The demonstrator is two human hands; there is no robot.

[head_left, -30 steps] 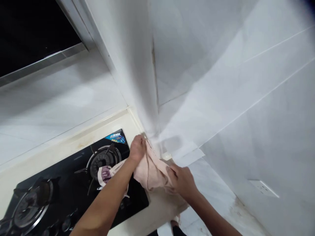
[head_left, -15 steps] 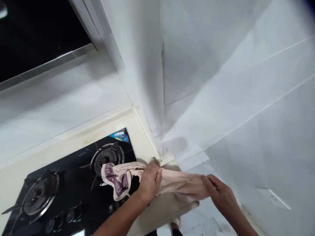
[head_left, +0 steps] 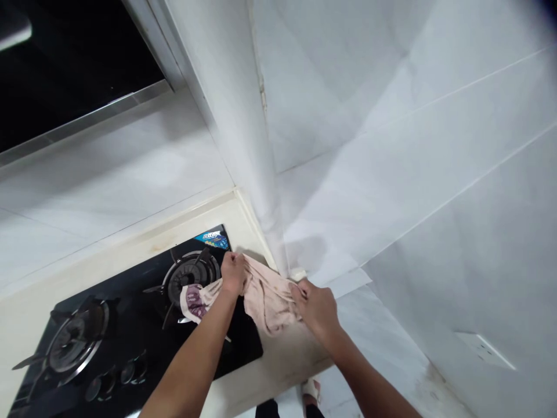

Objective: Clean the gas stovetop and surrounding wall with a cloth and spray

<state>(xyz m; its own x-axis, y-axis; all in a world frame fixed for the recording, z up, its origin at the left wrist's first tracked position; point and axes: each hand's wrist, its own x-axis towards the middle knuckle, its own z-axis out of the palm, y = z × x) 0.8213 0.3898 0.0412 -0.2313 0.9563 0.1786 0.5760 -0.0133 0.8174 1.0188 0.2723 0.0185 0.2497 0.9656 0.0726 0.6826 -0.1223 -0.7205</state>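
Head view: we are holding a creased, pale pink cloth [head_left: 270,299].
Our left hand [head_left: 234,273] and right hand [head_left: 318,307] are gripping it over the counter [head_left: 281,361] and cooktop [head_left: 134,319] edge, its purple-patterned, white-bordered end showing by the right burner [head_left: 190,276].

Compared with half a second ago, the left hand [head_left: 234,273] has moved up and leftward, to the right edge of the stove [head_left: 130,325]. The right hand [head_left: 319,306] has come inward from the right, so both hands are nearer together. The cloth [head_left: 270,299], then stretched long between them, now sags — and the left forearm [head_left: 195,354] covers part of its purple end [head_left: 194,299]. At upper left, the pale reflection [head_left: 16,33] has grown.
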